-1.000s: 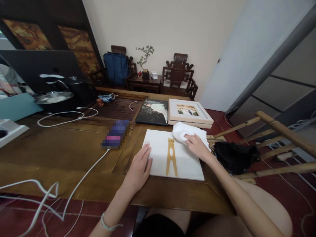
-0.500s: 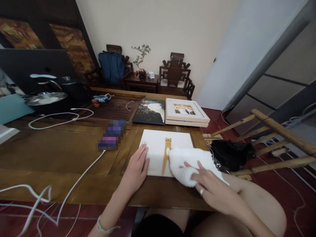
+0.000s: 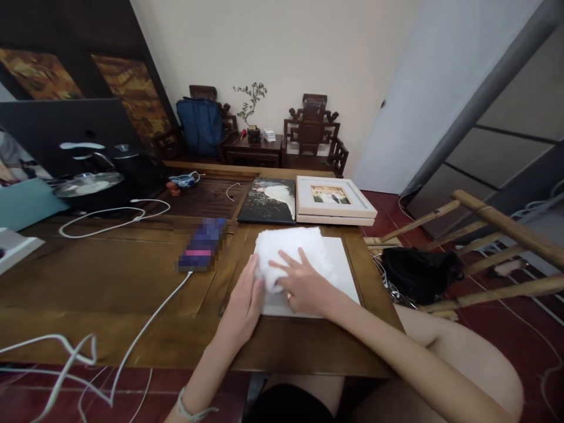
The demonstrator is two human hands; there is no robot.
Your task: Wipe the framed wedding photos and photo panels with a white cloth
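Note:
A flat white square panel (image 3: 346, 279) lies on the table in front of me. Over its left and middle part is a fluffy white cloth (image 3: 288, 241), which hides the golden, cat-headed figure on the panel. My right hand (image 3: 302, 282), with a ring on one finger, presses down on the cloth, fingers spread over it and its near fold bunched beneath them. At the panel's left edge rests my left hand (image 3: 244, 299), fingers stretched out together and holding nothing. Its fingertips are beside the cloth's left edge.
Behind the panel lie a dark photo panel (image 3: 267, 201) and a pale framed photo (image 3: 335, 200). To the left are a blurred phone (image 3: 202, 244) on a white cable (image 3: 152, 317), a lidded pot (image 3: 90, 185) and a monitor (image 3: 66, 132). A bamboo chair (image 3: 497, 223) stands at right.
My right hand has slid the white cloth leftward across the panel, from its right side to its left and middle, covering the golden figure. My left hand has stayed at the left edge.

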